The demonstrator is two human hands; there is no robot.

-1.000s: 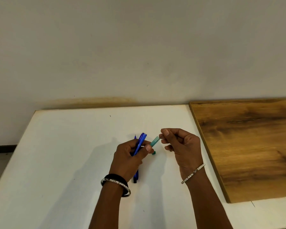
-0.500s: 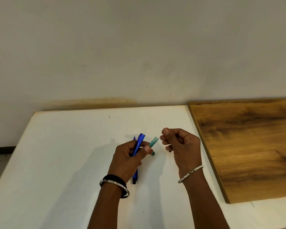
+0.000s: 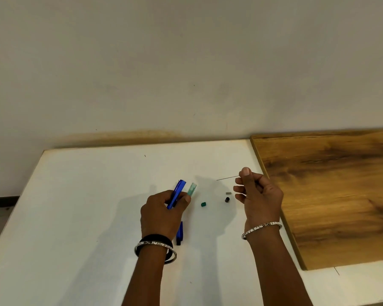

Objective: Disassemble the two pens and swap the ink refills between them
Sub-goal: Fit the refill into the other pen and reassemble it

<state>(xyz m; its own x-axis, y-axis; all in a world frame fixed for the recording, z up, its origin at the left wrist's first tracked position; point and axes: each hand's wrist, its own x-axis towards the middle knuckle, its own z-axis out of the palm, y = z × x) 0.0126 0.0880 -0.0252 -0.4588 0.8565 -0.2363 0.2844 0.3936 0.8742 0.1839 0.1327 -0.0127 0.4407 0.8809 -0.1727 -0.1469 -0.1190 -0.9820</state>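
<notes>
My left hand grips two pen barrels side by side above the white table: a blue barrel and a clear green barrel, both pointing up and away. My right hand pinches a thin dark ink refill between thumb and forefinger; the refill sticks out to the left, clear of the green barrel. A blue pen piece lies on the table by my left wrist. A small green cap, a dark cap and a grey bit lie between the hands.
A brown wooden board lies on the right part of the table, close to my right hand. A plain wall runs along the table's far edge.
My right hand has moved right and away from the left hand, drawing the thin refill out of the green barrel. The small caps on the table are now uncovered.
</notes>
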